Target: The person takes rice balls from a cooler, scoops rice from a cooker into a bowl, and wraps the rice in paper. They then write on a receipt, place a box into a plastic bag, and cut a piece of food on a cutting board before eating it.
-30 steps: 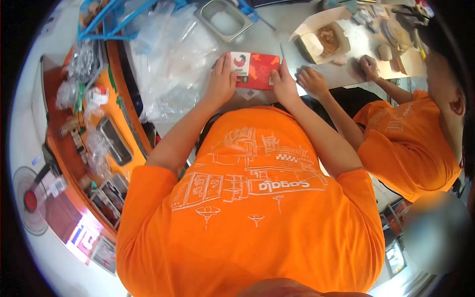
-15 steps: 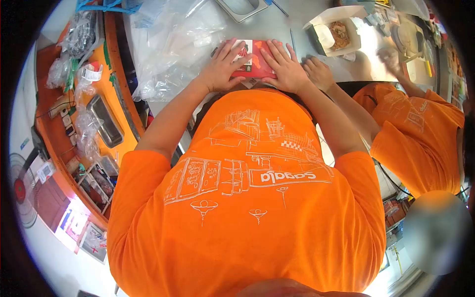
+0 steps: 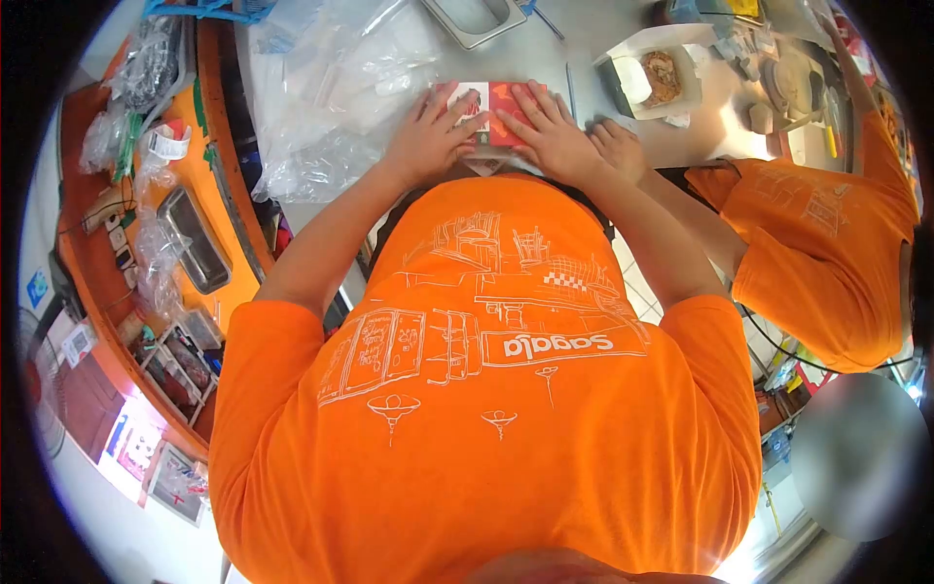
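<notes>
the left hand (image 3: 428, 139) and the right hand (image 3: 558, 141) lie open, fingers spread flat on top of the red-and-white box (image 3: 502, 100), which sits by the near edge of the tabletop (image 3: 533, 56), beside clear plastic bags (image 3: 326, 107) strewn along its left edge.

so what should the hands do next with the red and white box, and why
I'd probably ease the left hand and right hand outward to the edges of the red-and-white printed cardboard box: both lie with fingers spread over its top, one at each side, covering much of it, so how the top sits is hard to see.
</notes>
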`<state>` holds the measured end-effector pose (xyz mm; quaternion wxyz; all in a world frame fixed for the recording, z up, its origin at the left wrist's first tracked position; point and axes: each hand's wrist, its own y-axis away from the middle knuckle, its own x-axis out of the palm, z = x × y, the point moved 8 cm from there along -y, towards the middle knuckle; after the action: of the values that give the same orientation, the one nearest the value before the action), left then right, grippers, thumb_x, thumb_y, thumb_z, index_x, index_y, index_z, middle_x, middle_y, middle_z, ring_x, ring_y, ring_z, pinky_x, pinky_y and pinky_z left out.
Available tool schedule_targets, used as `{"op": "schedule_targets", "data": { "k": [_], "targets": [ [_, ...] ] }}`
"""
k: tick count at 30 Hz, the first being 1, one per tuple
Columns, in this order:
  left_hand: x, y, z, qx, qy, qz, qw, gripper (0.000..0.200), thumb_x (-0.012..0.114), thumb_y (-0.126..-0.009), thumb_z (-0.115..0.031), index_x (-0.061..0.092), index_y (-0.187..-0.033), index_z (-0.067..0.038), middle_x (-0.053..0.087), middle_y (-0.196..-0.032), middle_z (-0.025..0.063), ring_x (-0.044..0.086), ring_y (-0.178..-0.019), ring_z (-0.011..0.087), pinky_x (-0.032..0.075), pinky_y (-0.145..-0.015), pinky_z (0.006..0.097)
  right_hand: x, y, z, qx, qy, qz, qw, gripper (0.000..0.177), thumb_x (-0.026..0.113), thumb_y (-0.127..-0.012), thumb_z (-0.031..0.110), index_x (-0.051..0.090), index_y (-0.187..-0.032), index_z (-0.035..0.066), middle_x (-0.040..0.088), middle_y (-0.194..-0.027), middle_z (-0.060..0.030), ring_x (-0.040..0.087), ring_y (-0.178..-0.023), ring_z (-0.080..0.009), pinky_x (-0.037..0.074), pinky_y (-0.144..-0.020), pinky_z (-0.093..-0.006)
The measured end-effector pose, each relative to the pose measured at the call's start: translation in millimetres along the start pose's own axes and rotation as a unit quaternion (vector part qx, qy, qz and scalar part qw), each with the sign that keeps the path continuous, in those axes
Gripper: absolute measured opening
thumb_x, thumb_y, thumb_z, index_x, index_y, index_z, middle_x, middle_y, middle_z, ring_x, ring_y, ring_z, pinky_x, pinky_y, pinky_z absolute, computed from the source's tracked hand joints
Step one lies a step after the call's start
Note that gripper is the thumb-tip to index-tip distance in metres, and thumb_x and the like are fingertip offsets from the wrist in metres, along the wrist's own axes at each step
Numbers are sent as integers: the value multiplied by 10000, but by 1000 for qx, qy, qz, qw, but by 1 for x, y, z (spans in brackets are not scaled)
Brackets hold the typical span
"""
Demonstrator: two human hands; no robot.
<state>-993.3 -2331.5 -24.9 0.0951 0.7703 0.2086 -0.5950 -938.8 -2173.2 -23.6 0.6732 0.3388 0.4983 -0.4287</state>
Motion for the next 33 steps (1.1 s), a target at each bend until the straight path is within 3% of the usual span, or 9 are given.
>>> {"op": "schedule_targets", "data": {
  "k": [9,14,16,17,19,23,25,28,33],
  "targets": [
    [7,-25,-14,11,11,-11,1000,591,646,-867,-536,583,-1259,-99,424,-1515,148,328,-1447,342,212,-1154,635,-70,-48,-89,266,-254,-312,876,320,573,-981,237,628,-1214,25,661,-1184,-175,639,-1063,-327,507,-886,-379],
    [11,-28,-14,-9,10,-15,1000,604,621,-901,-525,525,-1387,-181,364,-1559,140,285,-1472,348,169,-1180,616,-8,-143,-199,315,-236,-265,880,312,582,-936,214,629,-1172,15,629,-1124,-270,598,-1099,-431,503,-918,-449],
    [8,-27,-14,-9,11,-20,1000,618,619,-904,-524,499,-1431,-223,362,-1560,138,278,-1475,345,165,-1181,618,82,-195,-206,-23,146,-5,989,333,613,-935,269,663,-1121,-2,679,-1009,-239,661,-997,-359,545,-803,-419],
    [11,-27,-12,-15,17,-12,1000,629,620,-905,-522,471,-1458,-261,353,-1569,131,267,-1481,342,157,-1183,623,56,-192,-200,111,-64,80,989,318,626,-927,266,671,-1090,-4,684,-966,-211,666,-940,-324,545,-767,-404],
    [15,-26,-10,-25,29,-3,999,645,621,-906,-520,442,-1485,-299,344,-1577,124,256,-1487,338,148,-1184,628,-12,-161,-174,453,-486,19,748,294,652,-913,261,687,-1027,-8,695,-879,-157,678,-825,-255,546,-695,-372],
    [16,-22,-5,-53,45,3,998,657,643,-888,-517,456,-1478,-296,321,-1598,103,238,-1497,327,137,-1187,628,17,-160,-191,379,-496,35,781,296,654,-922,290,690,-975,0,655,-776,-99,627,-664,-189,520,-630,-343],
    [17,-25,-2,-56,57,-1,997,659,651,-881,-516,463,-1473,-295,316,-1602,99,238,-1498,325,139,-1185,627,-4,-138,-176,395,-626,-134,658,298,622,-945,297,689,-901,10,630,-710,-77,595,-627,-167,490,-598,-330],
    [20,-24,-3,-58,68,-1,996,662,672,-864,-504,479,-1463,-300,319,-1602,99,241,-1497,319,144,-1182,621,1,-102,-159,370,-484,-179,772,311,610,-955,314,690,-890,20,633,-705,-50,593,-643,-146,467,-599,-300],
    [17,-26,-4,-64,58,11,996,671,690,-845,-488,487,-1459,-307,322,-1600,110,258,-1492,318,157,-1176,611,31,-92,-161,429,-396,-214,783,284,607,-951,274,687,-949,2,688,-774,-175,669,-724,-283,509,-683,-387]
  ]
}}
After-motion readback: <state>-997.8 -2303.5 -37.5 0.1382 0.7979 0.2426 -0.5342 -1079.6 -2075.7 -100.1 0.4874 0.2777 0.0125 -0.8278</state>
